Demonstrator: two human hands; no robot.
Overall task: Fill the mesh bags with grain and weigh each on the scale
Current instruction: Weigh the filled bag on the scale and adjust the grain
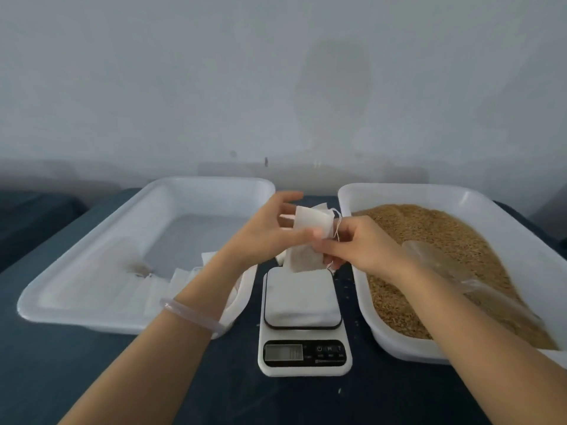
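One small white mesh drawstring bag is held above the white digital kitchen scale. The left hand pinches its upper part and the right hand pinches its right edge. Brown grain fills the white plastic tray to the right of the scale.

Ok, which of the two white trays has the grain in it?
The tray right of the scale: it is heaped with brown grain. The tray left of the scale holds flat white bags and no heap of grain.
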